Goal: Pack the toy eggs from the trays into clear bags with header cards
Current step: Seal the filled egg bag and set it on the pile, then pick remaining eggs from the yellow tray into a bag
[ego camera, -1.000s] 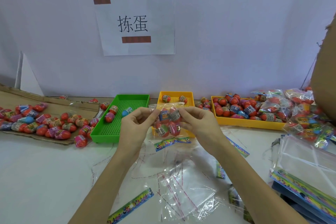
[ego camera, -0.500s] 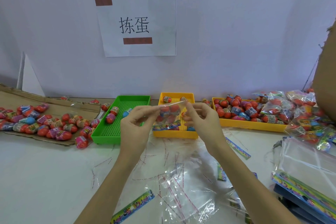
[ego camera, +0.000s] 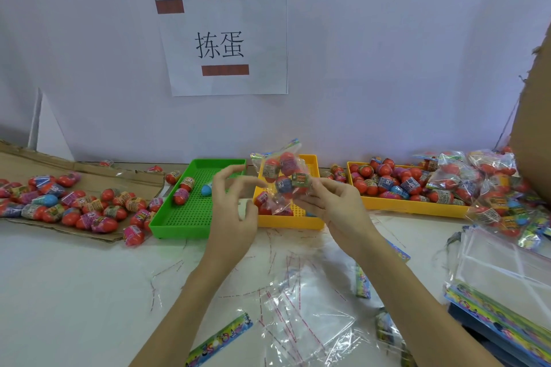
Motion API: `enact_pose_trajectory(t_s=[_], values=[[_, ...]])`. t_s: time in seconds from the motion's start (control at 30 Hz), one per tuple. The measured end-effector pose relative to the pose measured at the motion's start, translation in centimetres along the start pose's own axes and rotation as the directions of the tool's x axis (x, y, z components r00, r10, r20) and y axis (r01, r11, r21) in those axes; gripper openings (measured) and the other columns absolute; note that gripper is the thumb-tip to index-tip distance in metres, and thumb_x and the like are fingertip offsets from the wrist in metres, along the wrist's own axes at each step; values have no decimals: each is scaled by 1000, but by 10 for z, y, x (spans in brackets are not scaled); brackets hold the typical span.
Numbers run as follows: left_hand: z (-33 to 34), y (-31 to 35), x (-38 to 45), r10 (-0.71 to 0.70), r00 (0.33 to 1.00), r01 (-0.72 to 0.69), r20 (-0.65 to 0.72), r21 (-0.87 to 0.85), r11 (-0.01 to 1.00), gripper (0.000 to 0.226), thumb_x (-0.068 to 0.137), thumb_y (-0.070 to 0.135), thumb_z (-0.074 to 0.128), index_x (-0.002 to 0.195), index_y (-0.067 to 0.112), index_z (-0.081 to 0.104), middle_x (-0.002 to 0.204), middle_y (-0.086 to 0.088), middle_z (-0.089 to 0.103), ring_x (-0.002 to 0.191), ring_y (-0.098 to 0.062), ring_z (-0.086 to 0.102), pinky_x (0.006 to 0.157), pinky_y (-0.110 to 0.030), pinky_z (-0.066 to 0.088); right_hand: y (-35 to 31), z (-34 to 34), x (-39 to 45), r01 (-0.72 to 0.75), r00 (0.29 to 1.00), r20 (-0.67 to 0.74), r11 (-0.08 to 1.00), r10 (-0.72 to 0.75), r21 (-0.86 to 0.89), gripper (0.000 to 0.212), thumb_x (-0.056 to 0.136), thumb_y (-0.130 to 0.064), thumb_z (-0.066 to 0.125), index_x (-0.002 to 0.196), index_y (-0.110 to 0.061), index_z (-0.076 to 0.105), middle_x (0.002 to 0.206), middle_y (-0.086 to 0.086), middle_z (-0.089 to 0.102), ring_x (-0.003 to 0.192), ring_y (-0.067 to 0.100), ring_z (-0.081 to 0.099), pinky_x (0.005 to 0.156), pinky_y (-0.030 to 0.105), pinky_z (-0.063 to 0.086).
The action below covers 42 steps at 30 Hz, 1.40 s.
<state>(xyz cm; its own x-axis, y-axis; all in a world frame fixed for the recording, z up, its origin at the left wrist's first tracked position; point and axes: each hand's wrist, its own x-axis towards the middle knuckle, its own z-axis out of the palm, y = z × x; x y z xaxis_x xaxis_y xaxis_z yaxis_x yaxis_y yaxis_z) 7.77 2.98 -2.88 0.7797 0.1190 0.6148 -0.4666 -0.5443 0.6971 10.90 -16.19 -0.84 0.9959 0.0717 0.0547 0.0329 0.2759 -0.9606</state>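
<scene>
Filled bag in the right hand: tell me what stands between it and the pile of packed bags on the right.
Nothing visible blocks it. The right hand holds the filled bag up above the small yellow tray. On the way to the pile of packed bags lies only the large yellow tray of eggs, low on the table.

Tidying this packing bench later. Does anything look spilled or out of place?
Yes. Several toy eggs lie loose on the table, off the torn cardboard sheet and outside the green tray. Peeled sealing strips and crumpled clear bags litter the table in front.
</scene>
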Motion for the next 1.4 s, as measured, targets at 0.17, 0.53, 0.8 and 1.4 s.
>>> enact_pose_trajectory(t_s=[0.17, 0.53, 0.8, 1.4], values=[[3, 10, 4, -478, 835, 526, 273, -648, 551, 49, 88, 38, 73, 128, 15, 56, 105, -10, 79, 86, -21, 78, 71, -24, 61, 5, 6, -3, 23, 999, 35, 998, -21, -53, 26, 107, -13, 50, 111, -2, 73, 102, 14, 78, 96, 27, 77, 80, 30, 62], [0, 4, 4, -455, 873, 464, 174, -586, 665, 27, 91, 18, 79, 117, 18, 73, 100, -8, 82, 89, -26, 80, 76, -30, 64, 2, 8, -7, 55, 996, 71, 987, -45, -152, 24, 95, -22, 72, 111, -4, 75, 97, 11, 80, 91, 27, 78, 77, 35, 65], [-3, -3, 7, -483, 837, 485, 257, -757, 437, 52, 77, 17, 83, 126, 6, 67, 108, -18, 79, 100, -28, 79, 85, -27, 63, 3, 15, -9, 50, 998, -28, 998, -51, -29, 21, 102, -15, 62, 111, 0, 74, 97, 16, 79, 90, 29, 78, 78, 38, 65], [2, -9, 5, -455, 874, 461, 172, -593, 660, 29, 99, 29, 67, 123, 13, 72, 105, -5, 81, 96, -22, 78, 78, -26, 63, -4, -4, 0, 0, 1000, -21, 984, -4, -181, 34, 98, -38, 65, 101, -7, 76, 93, 13, 77, 68, 20, 73, 54, 25, 51]])
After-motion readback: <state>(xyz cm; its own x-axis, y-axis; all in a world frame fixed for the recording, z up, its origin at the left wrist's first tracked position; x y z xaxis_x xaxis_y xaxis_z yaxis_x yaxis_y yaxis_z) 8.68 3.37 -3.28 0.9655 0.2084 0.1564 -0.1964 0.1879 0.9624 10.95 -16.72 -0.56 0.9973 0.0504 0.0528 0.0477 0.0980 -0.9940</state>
